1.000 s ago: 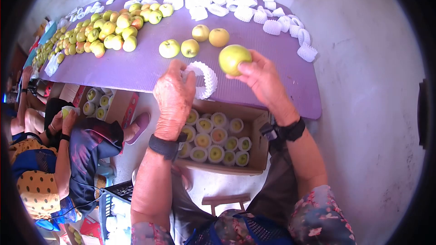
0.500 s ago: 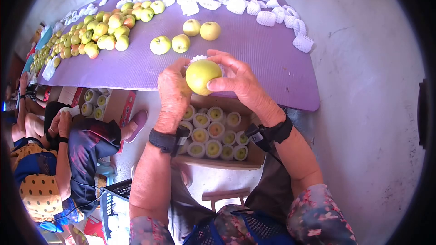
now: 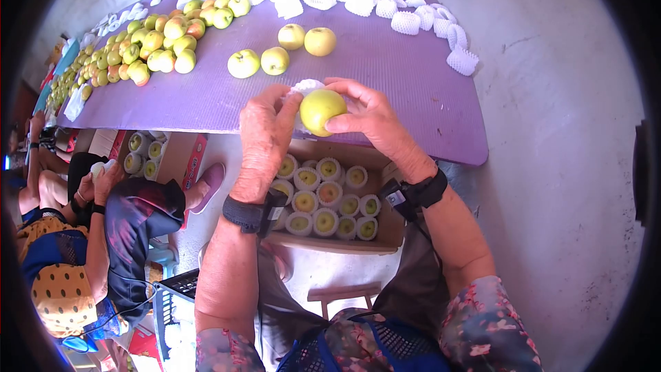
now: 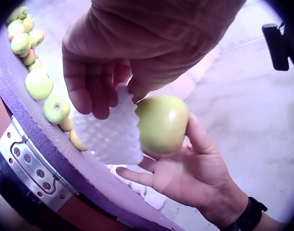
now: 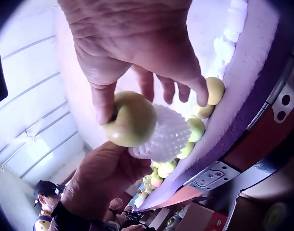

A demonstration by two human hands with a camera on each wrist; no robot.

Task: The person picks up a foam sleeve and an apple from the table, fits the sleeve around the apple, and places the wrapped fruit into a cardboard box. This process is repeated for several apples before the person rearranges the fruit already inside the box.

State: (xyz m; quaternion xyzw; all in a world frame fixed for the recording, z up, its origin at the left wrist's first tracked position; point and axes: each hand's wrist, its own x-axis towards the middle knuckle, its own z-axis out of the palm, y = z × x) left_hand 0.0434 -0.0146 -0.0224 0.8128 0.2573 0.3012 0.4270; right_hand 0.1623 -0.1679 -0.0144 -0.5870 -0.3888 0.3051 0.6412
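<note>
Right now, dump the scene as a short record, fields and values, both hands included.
left hand: pinches a white foam net
right hand: holds a yellow-green apple beside the net, mostly bare
purple table: four loose apples ahead of the hands, larger pile to the left
far side: spare foam nets
below table edge: open carton with netted apples
left side: another person, seated

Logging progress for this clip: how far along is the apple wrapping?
Partway, it seems. Already done: sleeved apples stand in the box. In hand: the left hand pinches a sleeve, and the right hand holds a bare apple against it, not yet inside. Left: four loose apples, the pile and spare sleeves on the table.
</note>
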